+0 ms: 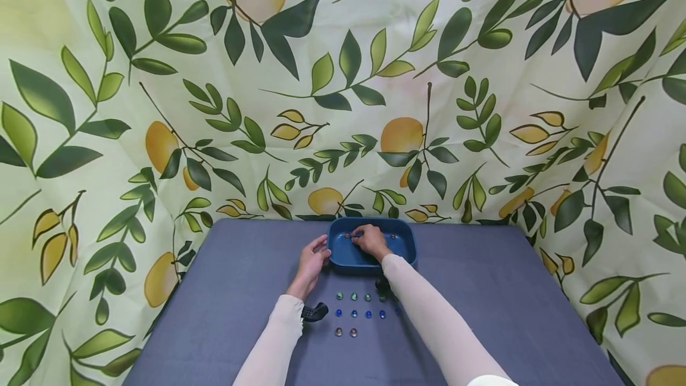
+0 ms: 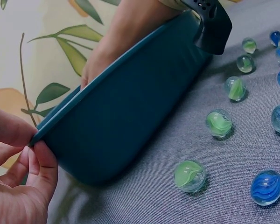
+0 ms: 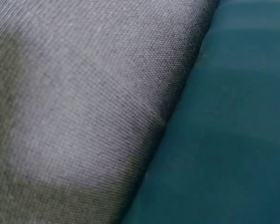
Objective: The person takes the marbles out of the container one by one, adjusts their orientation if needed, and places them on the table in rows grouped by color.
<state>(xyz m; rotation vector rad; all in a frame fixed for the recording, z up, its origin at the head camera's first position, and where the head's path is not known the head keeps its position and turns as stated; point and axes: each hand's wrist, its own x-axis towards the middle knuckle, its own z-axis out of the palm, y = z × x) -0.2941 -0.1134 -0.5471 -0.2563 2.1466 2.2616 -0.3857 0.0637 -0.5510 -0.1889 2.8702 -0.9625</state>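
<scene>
A blue plastic tub (image 1: 358, 268) stands at the back of the table. My left hand (image 2: 23, 172) pinches the near left corner of its rim between thumb and fingers. My right hand (image 1: 371, 241) reaches down inside the tub, its fingers bent toward the bottom beside a small reddish marble (image 1: 347, 235). Another reddish marble (image 1: 393, 236) lies in the tub to the right of that hand. In the left wrist view the right fingertips are hidden behind the tub wall; I cannot tell whether they hold a marble.
In front of the tub, glass marbles lie in rows on the grey cloth: several green-swirled ones (image 2: 190, 176), several blue ones (image 2: 266, 187), and two brownish ones (image 1: 339, 332) nearest me. A leaf-and-lemon patterned curtain (image 1: 321, 153) hangs behind the table.
</scene>
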